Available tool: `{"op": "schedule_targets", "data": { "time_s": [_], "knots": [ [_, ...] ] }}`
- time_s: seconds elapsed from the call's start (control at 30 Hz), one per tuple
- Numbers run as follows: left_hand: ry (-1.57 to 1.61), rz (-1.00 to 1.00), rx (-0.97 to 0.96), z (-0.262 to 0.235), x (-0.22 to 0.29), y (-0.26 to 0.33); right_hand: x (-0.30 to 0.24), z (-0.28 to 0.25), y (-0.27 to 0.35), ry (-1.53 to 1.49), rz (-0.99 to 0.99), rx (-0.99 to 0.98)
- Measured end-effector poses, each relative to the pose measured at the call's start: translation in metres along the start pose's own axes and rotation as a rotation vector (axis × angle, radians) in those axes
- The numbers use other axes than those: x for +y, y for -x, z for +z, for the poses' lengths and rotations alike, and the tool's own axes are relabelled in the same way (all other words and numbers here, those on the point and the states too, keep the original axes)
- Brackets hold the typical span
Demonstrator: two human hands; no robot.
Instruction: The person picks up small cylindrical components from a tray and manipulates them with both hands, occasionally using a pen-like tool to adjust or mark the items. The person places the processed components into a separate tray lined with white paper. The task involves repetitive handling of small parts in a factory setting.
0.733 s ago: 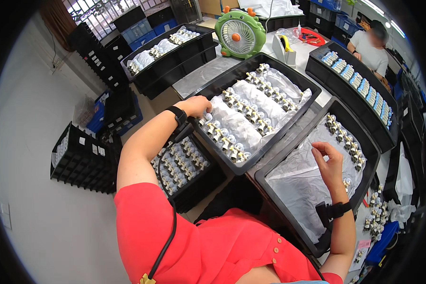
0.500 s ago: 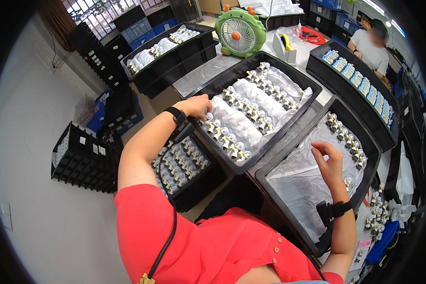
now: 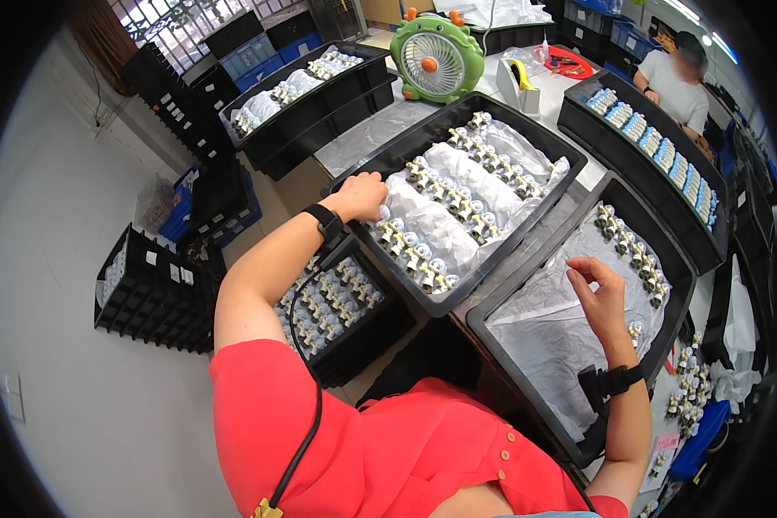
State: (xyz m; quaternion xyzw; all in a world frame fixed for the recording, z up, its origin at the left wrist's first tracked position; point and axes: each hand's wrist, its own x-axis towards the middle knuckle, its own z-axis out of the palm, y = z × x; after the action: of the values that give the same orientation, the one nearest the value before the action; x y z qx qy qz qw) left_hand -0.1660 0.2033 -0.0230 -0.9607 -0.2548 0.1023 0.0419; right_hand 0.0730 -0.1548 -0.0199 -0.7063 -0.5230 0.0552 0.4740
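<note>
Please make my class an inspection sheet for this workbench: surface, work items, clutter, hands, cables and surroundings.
Surface: grey marbled tabletop, largely covered by black trays.
Work items: middle tray holds rows of small dome-topped parts between white paper; right tray has a paper sheet and a row along its far right side.
Clutter: loose parts at right; green fan and tape dispenser behind.
Hands: left hand at the middle tray's left end, grip hidden; right hand over the right tray, fingers curled, no part visible.
Cables: black cable along the left arm.
Surroundings: stacked trays at left; person in white at far right.
</note>
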Motion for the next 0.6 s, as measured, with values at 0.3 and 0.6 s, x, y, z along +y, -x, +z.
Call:
{"op": "schedule_targets", "data": {
  "time_s": [0.3, 0.6],
  "knots": [
    [0.078, -0.128, -0.07, -0.009, 0.012, 0.006, 0.001, -0.001, 0.0, -0.007, 0.023, -0.017],
    [0.007, -0.085, -0.001, 0.004, 0.008, 0.001, 0.002, -0.001, 0.0, -0.004, 0.019, -0.015]
  ]
}}
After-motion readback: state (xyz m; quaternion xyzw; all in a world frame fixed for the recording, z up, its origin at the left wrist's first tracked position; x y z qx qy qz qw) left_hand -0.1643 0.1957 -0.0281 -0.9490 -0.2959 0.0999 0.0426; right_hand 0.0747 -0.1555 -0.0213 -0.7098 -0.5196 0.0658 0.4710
